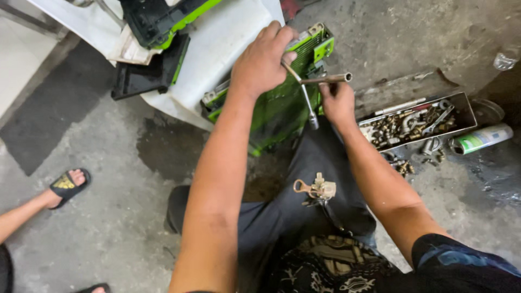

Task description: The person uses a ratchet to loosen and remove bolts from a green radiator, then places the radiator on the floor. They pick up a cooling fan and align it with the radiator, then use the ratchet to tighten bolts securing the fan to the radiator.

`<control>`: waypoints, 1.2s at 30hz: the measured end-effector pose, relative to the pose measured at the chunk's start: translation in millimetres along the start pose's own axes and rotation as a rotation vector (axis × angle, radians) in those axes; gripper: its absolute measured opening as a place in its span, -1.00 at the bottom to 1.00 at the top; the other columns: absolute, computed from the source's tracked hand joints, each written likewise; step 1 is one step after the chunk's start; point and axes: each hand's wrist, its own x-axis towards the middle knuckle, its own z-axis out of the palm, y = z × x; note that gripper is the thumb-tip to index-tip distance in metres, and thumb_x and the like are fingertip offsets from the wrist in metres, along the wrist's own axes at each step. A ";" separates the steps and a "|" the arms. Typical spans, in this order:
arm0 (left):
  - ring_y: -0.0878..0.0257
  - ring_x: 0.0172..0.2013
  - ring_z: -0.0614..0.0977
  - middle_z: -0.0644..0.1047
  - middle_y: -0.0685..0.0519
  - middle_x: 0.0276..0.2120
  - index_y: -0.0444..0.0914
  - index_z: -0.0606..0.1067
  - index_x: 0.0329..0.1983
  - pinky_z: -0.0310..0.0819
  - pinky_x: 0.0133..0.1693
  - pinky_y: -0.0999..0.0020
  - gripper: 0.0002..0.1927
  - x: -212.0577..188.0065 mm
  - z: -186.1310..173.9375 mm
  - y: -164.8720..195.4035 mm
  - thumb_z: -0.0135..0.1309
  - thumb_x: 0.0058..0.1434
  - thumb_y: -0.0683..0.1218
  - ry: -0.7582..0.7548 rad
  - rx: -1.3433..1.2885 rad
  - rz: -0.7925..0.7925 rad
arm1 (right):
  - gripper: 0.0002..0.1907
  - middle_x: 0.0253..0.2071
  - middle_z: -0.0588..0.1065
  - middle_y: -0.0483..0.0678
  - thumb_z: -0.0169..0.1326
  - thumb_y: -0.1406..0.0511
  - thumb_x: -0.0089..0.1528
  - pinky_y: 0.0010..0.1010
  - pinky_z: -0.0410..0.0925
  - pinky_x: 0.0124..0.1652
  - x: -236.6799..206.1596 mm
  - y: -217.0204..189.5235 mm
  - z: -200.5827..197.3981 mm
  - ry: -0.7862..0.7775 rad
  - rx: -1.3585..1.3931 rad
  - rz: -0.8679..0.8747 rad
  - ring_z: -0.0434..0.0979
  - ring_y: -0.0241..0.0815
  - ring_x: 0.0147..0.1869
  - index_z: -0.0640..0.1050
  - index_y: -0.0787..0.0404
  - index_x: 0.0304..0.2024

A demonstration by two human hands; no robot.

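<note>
Crosswise, right hand (337,102) grips the horizontal wrench (325,79)

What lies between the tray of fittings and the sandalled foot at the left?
In the head view, between the metal tray and the sandalled foot lie the person's forearms and dark-trousered knee, then stained bare concrete.

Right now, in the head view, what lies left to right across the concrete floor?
Another person's foot in a black sandal → black plastic housing panel → green finned metal unit → rectangular metal tray of brass fittings → green-and-white spray can lying on its side.
</note>
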 end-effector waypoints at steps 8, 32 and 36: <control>-0.19 0.05 0.49 0.44 -0.20 0.03 -0.27 0.37 0.06 0.43 0.02 -0.04 -0.63 -15.4 -4.1 -35.9 0.21 0.25 -0.16 0.090 0.016 -0.071 | -0.49 -0.47 0.47 -0.05 -0.10 0.08 0.52 -0.30 0.33 -0.38 0.1 -31.5 15.3 -0.250 0.115 0.475 0.43 -0.18 -0.43 0.55 0.38 -0.29; -0.27 0.03 0.56 0.34 -0.33 0.19 -0.43 0.22 0.26 0.49 0.03 -0.02 -0.21 -54.3 -20.7 -37.7 0.42 0.14 -0.07 0.081 -0.102 0.101 | -0.73 -0.59 0.36 -0.17 0.12 0.15 0.35 -0.41 0.11 -0.56 -221.8 -174.8 -122.6 0.121 -0.122 0.787 0.21 -0.30 -0.57 0.64 0.19 -0.07; -0.32 -0.12 0.60 0.29 -0.40 0.24 -0.43 0.26 0.22 0.50 -0.06 -0.08 -0.43 -55.3 -21.4 -25.8 0.23 0.24 -0.15 -0.114 -0.059 -0.013 | -0.71 -0.59 0.46 -0.14 0.18 0.13 0.29 -0.45 0.24 -0.50 -287.9 -106.1 -142.3 0.148 -0.280 0.824 0.34 -0.34 -0.53 0.70 0.23 -0.22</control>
